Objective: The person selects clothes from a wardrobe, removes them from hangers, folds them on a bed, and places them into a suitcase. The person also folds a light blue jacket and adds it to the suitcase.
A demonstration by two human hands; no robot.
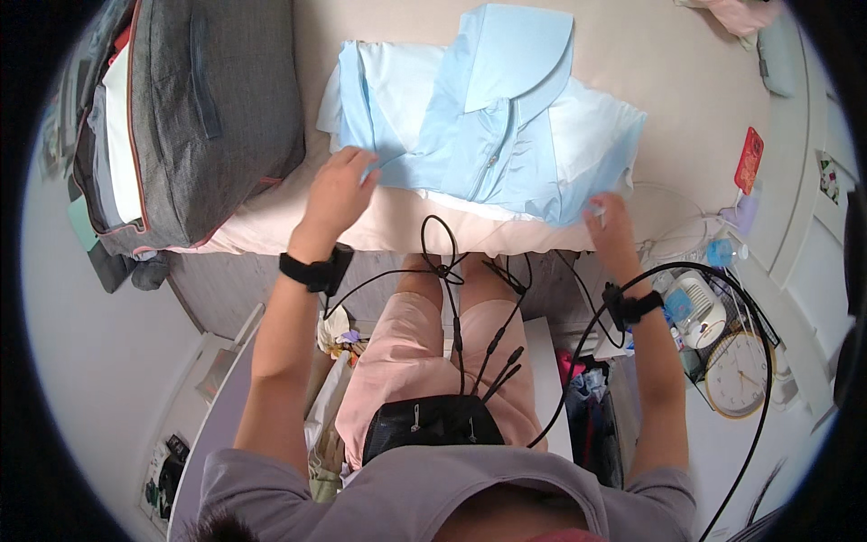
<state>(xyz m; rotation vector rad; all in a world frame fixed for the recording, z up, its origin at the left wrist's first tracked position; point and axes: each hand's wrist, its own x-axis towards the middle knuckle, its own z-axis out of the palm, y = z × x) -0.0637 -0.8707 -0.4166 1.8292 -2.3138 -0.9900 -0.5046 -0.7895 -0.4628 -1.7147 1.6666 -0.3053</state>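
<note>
A light blue and white collared garment [501, 142] lies partly folded on the pale pink bed sheet [677, 101], with its large collar towards the far side. At the garment's near left edge is my left hand [342, 190], its fingers bent and spread, with no cloth seen in its grip. My right hand [609, 223] is at the near right corner of the cloth, slightly blurred; whether its fingers pinch the fabric cannot be made out. Both wrists wear black straps with cables.
A grey fabric storage bag [223, 129] holding clothes stands on the bed at left. At right are a red-cased phone [749, 161], a water bottle [726, 252] and a round clock [738, 376]. Black cables [443, 271] hang before my legs and loop around my right arm.
</note>
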